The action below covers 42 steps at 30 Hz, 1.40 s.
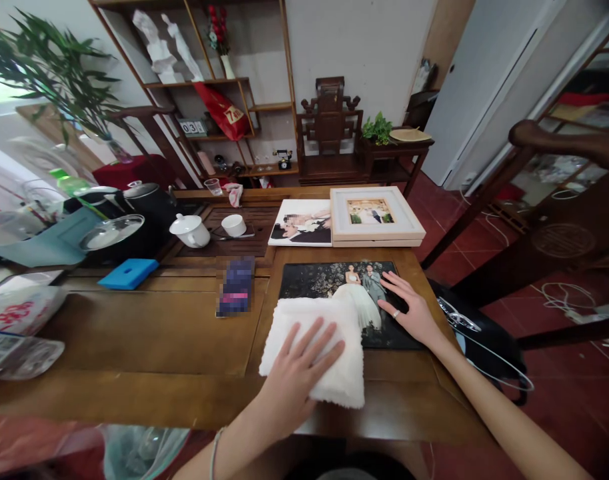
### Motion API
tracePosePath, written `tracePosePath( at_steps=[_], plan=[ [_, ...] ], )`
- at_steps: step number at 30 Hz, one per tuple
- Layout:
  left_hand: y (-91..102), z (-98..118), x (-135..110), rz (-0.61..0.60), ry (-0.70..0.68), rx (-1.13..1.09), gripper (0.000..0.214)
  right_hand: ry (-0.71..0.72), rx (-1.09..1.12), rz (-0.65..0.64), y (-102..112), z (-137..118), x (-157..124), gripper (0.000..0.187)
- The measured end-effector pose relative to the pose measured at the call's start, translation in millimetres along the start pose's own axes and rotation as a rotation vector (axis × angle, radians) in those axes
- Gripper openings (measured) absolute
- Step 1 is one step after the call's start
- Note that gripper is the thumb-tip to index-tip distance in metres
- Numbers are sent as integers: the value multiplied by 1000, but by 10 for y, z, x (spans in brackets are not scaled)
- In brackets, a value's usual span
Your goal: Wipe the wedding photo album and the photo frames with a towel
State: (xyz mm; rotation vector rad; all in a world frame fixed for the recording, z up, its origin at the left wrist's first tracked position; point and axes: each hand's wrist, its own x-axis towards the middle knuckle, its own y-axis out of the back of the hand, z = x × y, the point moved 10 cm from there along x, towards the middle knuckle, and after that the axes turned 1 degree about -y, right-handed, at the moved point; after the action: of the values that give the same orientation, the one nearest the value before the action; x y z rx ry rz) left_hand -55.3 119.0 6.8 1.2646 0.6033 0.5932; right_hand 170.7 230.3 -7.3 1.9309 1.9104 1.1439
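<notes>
A dark wedding photo panel [309,280] lies flat on the wooden table, showing a couple in a white gown and grey suit. Over its lower left part is spread a fluffy white cloth [352,373]. My left hand [304,357] rests flat on the cloth with fingers spread, pressing it against the panel and table. On the panel's right side, my right hand [407,310] touches the surface, its fingers stretched apart and a ring on one of them. The panel's lower left corner is hidden beneath the cloth.
Behind the panel stand a white-framed picture [409,223] and another photo panel [279,233]. A lidded white cup [190,232] and a small white bowl [233,225] sit on the tea tray. Left are a blue block [128,273] and a glass-lidded pot [112,233]. A black bag [484,340] leans right.
</notes>
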Motion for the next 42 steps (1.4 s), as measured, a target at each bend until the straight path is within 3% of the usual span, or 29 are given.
tracePosePath(
  at_steps=[3,9,13,16,22,24,26,28,32,35,38,42],
  plan=[
    [51,-104,61,6,20,-38,106,6,-8,-13,4,-4,-1,43],
    [273,-801,674,99,92,-31,83,2,-3,-22,19,24,13,42],
    [328,-990,882,115,133,13,82,6,-3,-3,32,28,17,41],
    [284,-814,761,95,102,20,89,1,-1,3,34,25,20,41],
    [56,39,161,45,-57,-63,106,9,1,0,21,34,23,41],
    [12,188,63,38,-89,-93,108,13,1,2,18,41,22,41],
    [21,168,90,55,-85,-108,105,16,3,7,21,46,20,41],
    [69,15,240,90,-51,-105,100,17,3,12,24,50,21,40],
    [186,-375,768,145,52,-48,87,24,-1,8,16,60,26,42],
    [260,-538,1141,154,94,8,86,27,6,12,14,67,29,42],
    [280,-508,1287,140,52,39,84,22,12,12,12,67,31,43],
    [169,-154,1017,91,-51,39,90,10,8,5,14,62,30,42]
  ],
)
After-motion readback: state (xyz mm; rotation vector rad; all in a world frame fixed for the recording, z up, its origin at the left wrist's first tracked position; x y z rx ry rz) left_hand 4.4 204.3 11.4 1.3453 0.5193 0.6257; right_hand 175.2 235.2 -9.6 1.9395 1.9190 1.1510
